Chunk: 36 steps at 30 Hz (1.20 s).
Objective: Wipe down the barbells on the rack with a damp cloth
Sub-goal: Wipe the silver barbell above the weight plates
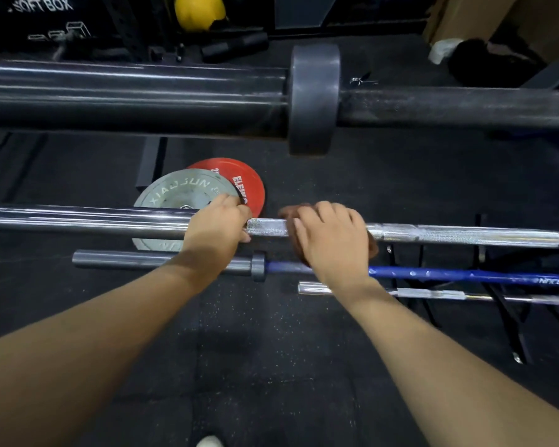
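— Where are we finding the cloth?

— We are seeing a brown cloth (373,245) lying under our right hand (331,240), wrapped on the chrome barbell (465,235); the fingers are curling over it, gripping cloth and shaft together.

— And the other hand?

— Our left hand (218,225) is gripping the same barbell just beside the cloth, at the collar. A blue barbell (465,275) is lying below, and a black barbell (449,106) above. Grey plate (175,193) and red plate (252,182) are resting on the floor behind.
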Tool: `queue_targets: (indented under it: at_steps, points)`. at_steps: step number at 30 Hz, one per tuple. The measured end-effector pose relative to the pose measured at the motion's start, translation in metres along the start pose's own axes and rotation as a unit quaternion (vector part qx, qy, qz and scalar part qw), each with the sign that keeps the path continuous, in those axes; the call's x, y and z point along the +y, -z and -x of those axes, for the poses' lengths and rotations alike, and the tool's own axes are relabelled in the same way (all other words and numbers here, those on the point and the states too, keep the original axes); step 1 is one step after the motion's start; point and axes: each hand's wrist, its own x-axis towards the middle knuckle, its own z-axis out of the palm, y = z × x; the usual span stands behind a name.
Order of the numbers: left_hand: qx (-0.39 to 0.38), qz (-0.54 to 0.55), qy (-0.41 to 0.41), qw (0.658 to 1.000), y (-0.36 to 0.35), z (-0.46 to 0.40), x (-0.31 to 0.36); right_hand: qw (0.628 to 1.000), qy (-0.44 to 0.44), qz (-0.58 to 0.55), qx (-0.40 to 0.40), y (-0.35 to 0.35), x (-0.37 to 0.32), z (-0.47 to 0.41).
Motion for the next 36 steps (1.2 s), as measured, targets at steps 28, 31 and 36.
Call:
queue_targets:
  at_steps: [28, 31, 36]
  points:
    - [0.029, -0.039, 0.01, 0.999, 0.002, 0.007, 0.017, 0.998, 0.029, -0.049, 0.012, -0.004, -0.045, 0.001]
    - [0.018, -0.033, 0.022, 0.999, 0.003, 0.007, 0.017, 0.996, 0.084, -0.029, 0.031, -0.007, -0.019, 0.008]
    - [0.021, -0.031, 0.013, 0.999, 0.001, 0.007, 0.016, 0.995, 0.04, 0.034, 0.079, -0.006, 0.051, 0.039]
